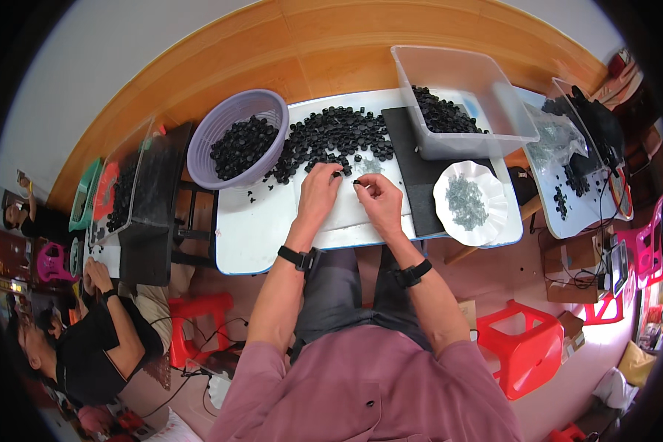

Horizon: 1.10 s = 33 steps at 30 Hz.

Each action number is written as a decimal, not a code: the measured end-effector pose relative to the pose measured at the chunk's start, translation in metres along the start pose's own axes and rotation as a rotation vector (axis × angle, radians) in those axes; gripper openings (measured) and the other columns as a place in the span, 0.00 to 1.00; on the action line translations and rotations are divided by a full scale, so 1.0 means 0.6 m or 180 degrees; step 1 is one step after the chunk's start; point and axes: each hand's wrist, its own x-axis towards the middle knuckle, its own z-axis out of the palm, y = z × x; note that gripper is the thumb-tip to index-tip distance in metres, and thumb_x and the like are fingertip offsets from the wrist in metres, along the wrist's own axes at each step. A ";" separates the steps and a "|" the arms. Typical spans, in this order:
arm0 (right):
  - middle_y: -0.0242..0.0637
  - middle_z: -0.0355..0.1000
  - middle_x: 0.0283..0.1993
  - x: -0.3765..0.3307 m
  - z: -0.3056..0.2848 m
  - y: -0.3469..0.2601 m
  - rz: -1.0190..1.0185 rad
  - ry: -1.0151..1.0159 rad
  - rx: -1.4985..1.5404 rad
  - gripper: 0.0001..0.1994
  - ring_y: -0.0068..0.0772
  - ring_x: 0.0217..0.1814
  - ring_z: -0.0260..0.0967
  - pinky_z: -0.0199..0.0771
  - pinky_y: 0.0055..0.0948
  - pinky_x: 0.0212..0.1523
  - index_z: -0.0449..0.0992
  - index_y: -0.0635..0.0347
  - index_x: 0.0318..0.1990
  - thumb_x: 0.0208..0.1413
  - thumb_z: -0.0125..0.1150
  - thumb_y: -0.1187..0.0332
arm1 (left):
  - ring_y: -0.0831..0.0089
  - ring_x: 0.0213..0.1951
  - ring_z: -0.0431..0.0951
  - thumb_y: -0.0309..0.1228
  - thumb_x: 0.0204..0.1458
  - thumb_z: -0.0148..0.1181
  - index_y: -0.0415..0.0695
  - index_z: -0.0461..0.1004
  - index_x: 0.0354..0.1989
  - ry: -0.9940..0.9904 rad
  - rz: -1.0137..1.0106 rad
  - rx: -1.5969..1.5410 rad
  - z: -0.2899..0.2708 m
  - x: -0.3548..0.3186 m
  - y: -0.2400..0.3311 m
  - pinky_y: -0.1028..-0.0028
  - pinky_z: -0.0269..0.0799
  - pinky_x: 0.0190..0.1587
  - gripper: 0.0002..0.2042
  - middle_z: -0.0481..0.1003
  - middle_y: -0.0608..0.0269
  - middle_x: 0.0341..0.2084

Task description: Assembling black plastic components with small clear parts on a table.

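Over the near middle of the white table (261, 243), my two hands are close together but apart. My left hand (319, 193) is closed, with a small black cap-like piece (337, 174) at its fingertips. A second small black piece (357, 182) is pinched between the thumb and fingers of my right hand (381, 200). Just beyond my hands spreads a loose pile of round black caps (339, 132). A little heap of small clear pieces (372, 165) lies at the pile's near right edge. Exactly what the pieces are is too small to make out.
Left on the table stands a purple basket (197, 151) of black caps. A clear bin (486, 147) with more caps and a white fluted plate (496, 217) of clear pieces stand right, by a black mat (412, 188). A person (88, 339) works at the left; red stools (530, 353) flank me.
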 end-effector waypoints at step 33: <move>0.37 0.80 0.35 -0.005 -0.003 -0.023 -0.0349 -0.0444 -0.0428 0.08 0.23 0.26 0.72 0.72 0.24 0.28 0.84 0.62 0.42 0.54 0.70 0.75 | 0.70 0.48 0.82 0.22 0.64 0.59 0.32 0.75 0.57 -0.0546 -0.1679 -0.3981 -0.002 -0.056 -0.034 0.75 0.80 0.56 0.15 0.79 0.54 0.49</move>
